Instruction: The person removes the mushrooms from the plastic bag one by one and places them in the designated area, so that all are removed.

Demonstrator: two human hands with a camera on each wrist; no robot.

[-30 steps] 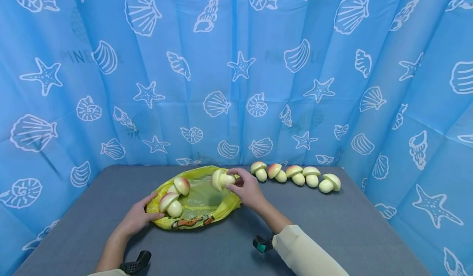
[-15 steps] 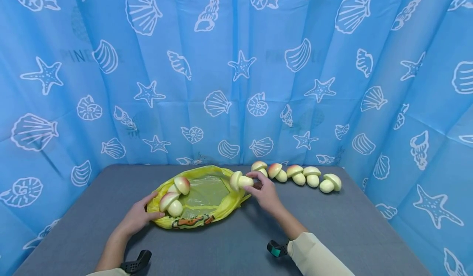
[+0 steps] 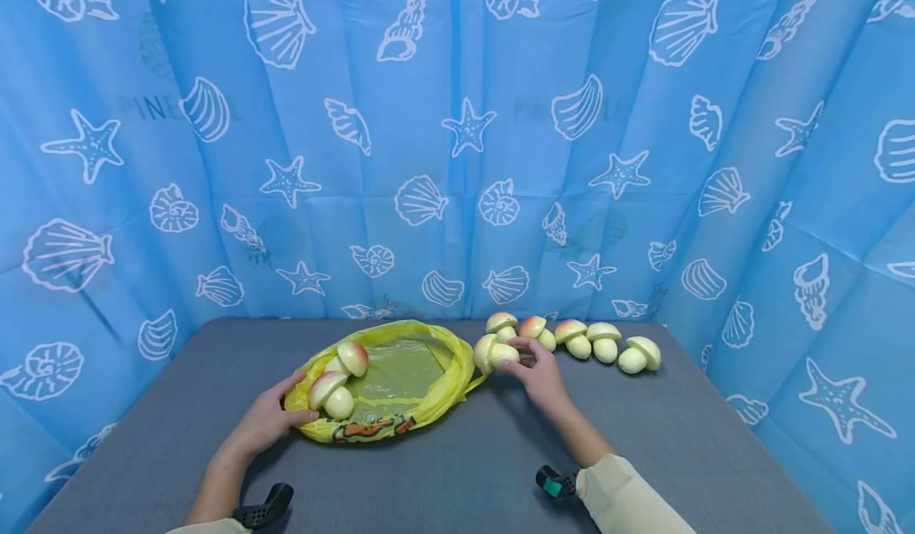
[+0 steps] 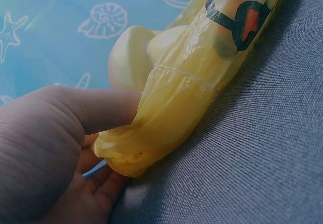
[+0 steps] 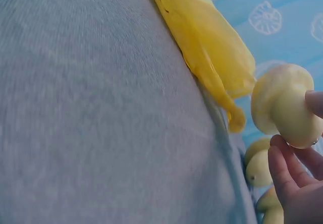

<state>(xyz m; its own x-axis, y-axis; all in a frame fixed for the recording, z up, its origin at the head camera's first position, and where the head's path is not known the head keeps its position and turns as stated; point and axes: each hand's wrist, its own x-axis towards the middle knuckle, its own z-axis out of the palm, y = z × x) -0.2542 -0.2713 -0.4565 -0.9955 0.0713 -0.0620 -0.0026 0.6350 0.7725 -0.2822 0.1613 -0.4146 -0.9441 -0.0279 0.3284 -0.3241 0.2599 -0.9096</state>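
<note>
A yellow plastic bag (image 3: 429,413) lies with its mouth spread wide on the grey table, two toy mushrooms (image 3: 332,396) inside at its left end. My left hand (image 3: 266,419) grips the bag's left rim, thumb inside the edge, as the left wrist view shows up close. Just past the bag's right end, my right hand (image 3: 538,375) pinches a pale toy mushroom (image 3: 493,354) by its stem, cap pointing left. In the right wrist view this held mushroom (image 5: 282,105) is between thumb and fingertips, beside the bag's twisted yellow end (image 5: 222,93).
Several more toy mushrooms (image 3: 603,342) with cream and reddish caps stand in a row at the back right of the grey table (image 3: 443,486). A blue curtain (image 3: 457,160) with white shell prints hangs behind the table and along its sides.
My right hand has carried the pinched mushroom rightward, from over the bag's mouth to beyond its right rim, near the row. My left hand and the bag's two mushrooms stay in place.
</note>
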